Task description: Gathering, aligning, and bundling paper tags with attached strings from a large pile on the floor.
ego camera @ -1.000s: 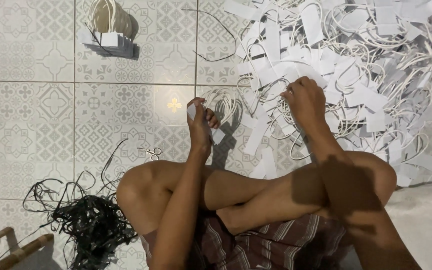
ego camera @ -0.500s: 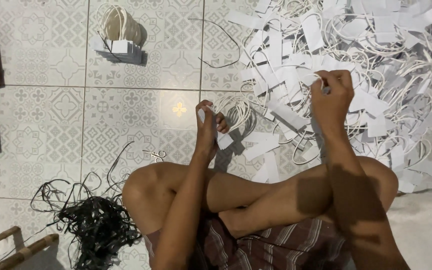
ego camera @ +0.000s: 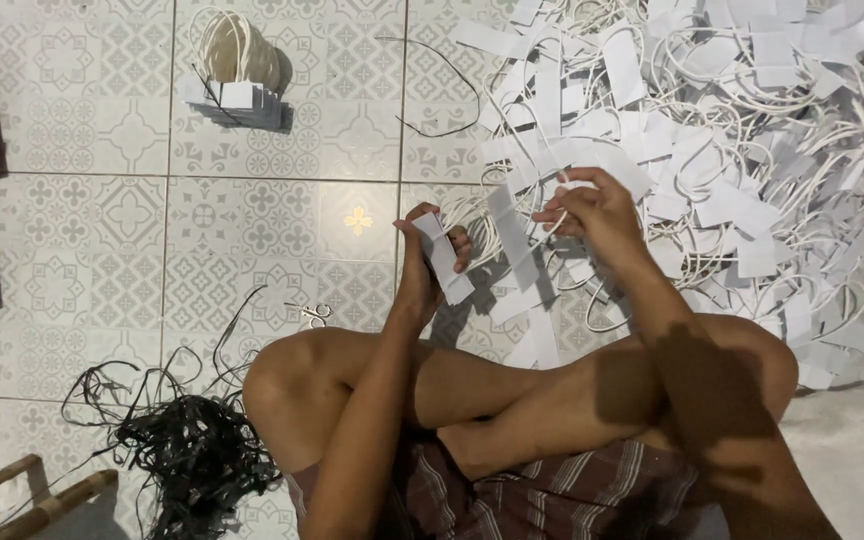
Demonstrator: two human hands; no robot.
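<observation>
I sit cross-legged on a patterned tile floor. My left hand grips a small stack of white paper tags, held upright above my knee. My right hand is raised over the edge of a big heap of white tags with white cord loops and pinches one tag's cord, with a tag hanging below it. The two hands are a short way apart.
A tied bundle of finished tags with cords lies at the far left. A tangle of black cords sits by my left knee, small scissors beside it. A wooden frame is at the lower left corner; a loose black cord lies ahead.
My right hand has lifted from the heap and drawn back toward my left hand with a tag's cord pinched. My left hand has kept its stack, tilting slightly.
</observation>
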